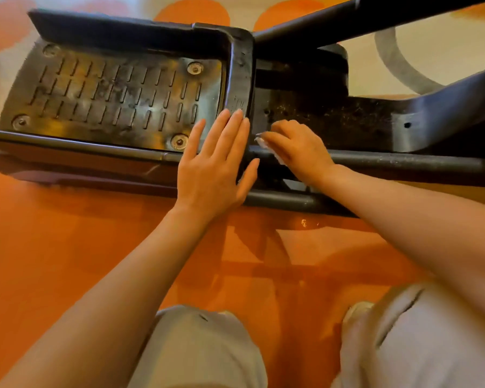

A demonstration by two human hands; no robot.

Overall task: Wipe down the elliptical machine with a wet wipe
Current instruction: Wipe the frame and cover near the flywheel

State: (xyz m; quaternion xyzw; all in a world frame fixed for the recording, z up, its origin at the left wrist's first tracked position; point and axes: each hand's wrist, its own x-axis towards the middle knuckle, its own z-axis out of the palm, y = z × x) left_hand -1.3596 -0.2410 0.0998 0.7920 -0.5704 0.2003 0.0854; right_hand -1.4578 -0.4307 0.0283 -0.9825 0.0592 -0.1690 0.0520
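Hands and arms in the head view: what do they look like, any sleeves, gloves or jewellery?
Both forearms are bare up to the frame edge, with no sleeves in view. The left hand and right hand are ungloved, and no rings, watch or bracelets show on the fingers or wrists. Nails appear short and unpainted. Light grey shorts cover the knees below.

Left hand [213, 169] lies on the pedal's [115, 99] end (right hand [297, 149] beside it).
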